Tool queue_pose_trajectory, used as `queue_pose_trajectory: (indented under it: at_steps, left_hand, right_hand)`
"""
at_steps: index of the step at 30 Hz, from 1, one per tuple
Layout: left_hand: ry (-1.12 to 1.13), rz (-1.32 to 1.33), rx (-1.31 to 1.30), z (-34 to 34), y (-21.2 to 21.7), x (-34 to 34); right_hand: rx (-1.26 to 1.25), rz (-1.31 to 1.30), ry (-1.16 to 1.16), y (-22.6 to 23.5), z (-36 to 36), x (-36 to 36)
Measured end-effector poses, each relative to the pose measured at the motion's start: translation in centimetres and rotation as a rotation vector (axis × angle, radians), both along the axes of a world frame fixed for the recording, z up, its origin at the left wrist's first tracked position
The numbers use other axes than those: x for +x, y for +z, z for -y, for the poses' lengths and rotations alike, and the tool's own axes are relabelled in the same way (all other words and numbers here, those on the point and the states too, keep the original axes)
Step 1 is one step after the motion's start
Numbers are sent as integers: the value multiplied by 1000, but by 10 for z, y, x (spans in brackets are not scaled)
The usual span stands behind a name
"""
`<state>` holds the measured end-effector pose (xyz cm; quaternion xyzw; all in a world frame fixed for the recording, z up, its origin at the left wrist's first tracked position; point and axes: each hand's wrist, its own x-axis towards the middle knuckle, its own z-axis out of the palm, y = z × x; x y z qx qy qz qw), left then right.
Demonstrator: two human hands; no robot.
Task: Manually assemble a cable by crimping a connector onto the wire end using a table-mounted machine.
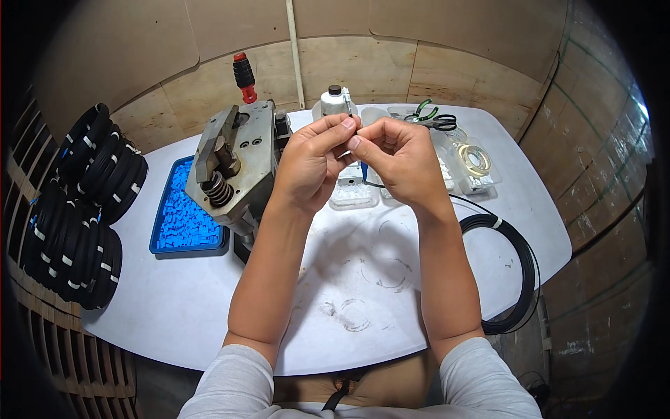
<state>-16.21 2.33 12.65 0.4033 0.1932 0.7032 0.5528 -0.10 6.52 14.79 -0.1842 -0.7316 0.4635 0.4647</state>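
My left hand [310, 157] and my right hand [405, 157] meet over the far middle of the table. Thumbs and forefingers of both pinch close together on the end of a thin black cable. A small white piece [346, 94] sticks up just above the fingertips; I cannot tell whether it is fixed to the cable. Below the fingers hangs a small blue sleeve [364, 170] next to the cable. From there the black cable passes behind my right wrist to a black cable coil [520, 258] at the table's right edge. My fingers hide the exact grip.
A metal press [244, 150] stands left of my hands, beside a blue tray [225, 246] of small blue pieces. Behind my hands are a white bottle [333, 103], clear containers [353, 202], scissors [441, 122] and a tape roll [476, 160]. Bundled black coils [87, 209] hang left.
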Motion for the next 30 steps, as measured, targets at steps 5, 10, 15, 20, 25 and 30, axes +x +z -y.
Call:
queue_pose_trajectory:
  at_steps: [5,10,15,20,25,30]
  left_hand:
    - [-25,40,-53,0,0,0]
    - [5,20,-31,-1,1,2]
    - [-8,32,-29,-1,0,2]
    - [-95,51,33,6,5,2]
    - [-176,4,90,4,3,6]
    - [-271,31,96,-1,0,15]
  right_hand:
    - [-22,-37,-4,-4,-1,-7]
    - [-21,-46,-3,0,4,-5]
    - [-13,-25,-46,-1,11,-8]
    - [-27,-128,-117,-7,25,-7]
    - [91,-123,-327,-9,45,-5]
    - [402,-108,-637,-17,51,-7]
